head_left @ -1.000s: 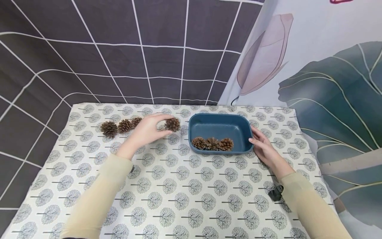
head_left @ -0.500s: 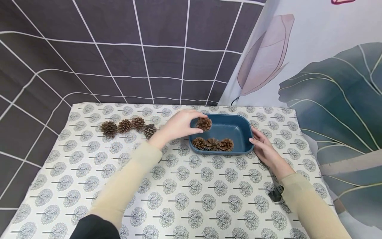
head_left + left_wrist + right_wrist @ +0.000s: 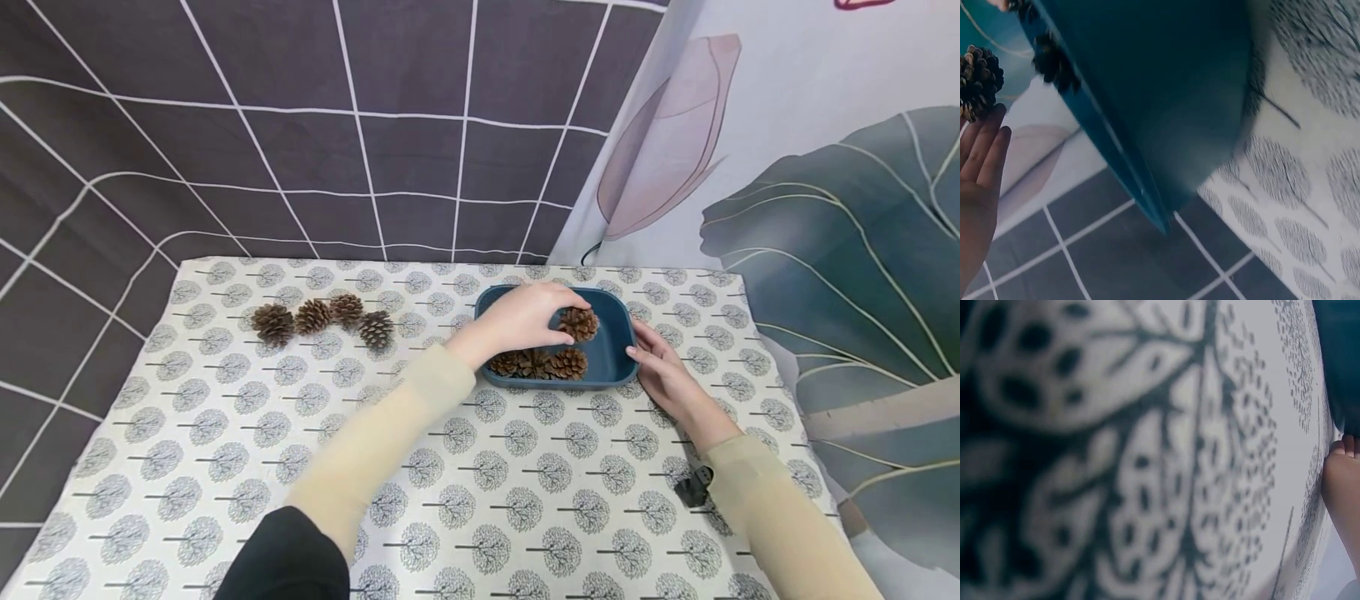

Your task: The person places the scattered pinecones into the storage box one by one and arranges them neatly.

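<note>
My left hand [image 3: 528,317] pinches a brown pine cone [image 3: 580,323] between thumb and fingertips, over the blue rectangular bin [image 3: 613,350]. In the left wrist view this pine cone [image 3: 979,82] shows at the left edge, above the fingers [image 3: 991,156]. Three more pine cones [image 3: 568,364] lie in a row along the bin's near wall, partly covered by the left hand. At the bin's right end my right hand [image 3: 666,371] grips the side, thumb at the rim and fingers along the outer wall. Only part of the right hand [image 3: 1342,487] appears in the right wrist view.
Several pine cones [image 3: 313,317] lie in a line on the left of the table. A white cloth with a tree print [image 3: 487,500] covers the table. Behind it hangs a dark grid-patterned curtain [image 3: 300,150], and a leaf-patterned curtain [image 3: 862,250] is at the right.
My left hand has carried the pine cone rightward from beside the bin to over its middle. The several pine cones on the left have come into full view. The right hand stays at the bin.
</note>
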The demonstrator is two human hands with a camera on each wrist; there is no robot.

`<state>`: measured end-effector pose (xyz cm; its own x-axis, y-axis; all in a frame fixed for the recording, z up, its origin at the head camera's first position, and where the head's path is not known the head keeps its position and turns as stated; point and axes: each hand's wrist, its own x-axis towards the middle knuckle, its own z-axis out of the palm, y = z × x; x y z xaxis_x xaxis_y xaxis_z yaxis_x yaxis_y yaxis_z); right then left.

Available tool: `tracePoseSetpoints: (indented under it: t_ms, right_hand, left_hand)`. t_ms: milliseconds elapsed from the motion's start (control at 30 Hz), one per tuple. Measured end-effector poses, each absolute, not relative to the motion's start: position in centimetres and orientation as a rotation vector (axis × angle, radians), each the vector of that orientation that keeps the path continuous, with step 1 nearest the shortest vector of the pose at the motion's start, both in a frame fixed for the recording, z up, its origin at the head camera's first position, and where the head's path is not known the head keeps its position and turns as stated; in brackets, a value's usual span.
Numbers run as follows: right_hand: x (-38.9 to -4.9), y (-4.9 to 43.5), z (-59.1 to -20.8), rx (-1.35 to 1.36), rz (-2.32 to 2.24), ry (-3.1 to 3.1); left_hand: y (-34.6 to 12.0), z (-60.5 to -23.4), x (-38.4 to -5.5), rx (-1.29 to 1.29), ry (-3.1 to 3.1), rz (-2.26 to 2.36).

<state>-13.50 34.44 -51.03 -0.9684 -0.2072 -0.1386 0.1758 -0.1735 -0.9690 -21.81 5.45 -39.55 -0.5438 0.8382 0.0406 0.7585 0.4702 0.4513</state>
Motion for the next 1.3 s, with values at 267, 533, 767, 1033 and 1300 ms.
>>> tracePoseSetpoints:
  t_ms: [267, 533, 767, 1033, 1300]
  right_hand:
    - [-13.5, 34.3, -50.7, -0.052, -2.235, 1.840]
    - [-13.5, 34.2, -50.6, -0.074, -2.243, 1.827]
    - [-13.4, 34.2, -50.6, -0.077, -2.234, 1.831]
    - [-13.4, 34.3, -50.9, -0.080, -2.234, 1.819]
    - [-13.3, 34.4, -50.9, -0.036, -2.206, 1.846]
  left_hand:
    - [8.5, -40.8, -21.5, 1.378, 2.524, 0.576]
    - [10.5, -41.9, -21.3, 1.345, 2.536, 0.502]
    - [11.4, -42.7, -21.0, 1.325, 2.529, 0.428]
    - [11.9, -43.9, -20.6, 1.327, 2.510, 0.396]
    - [12.5, -44.6, -20.2, 1.318, 2.506, 0.392]
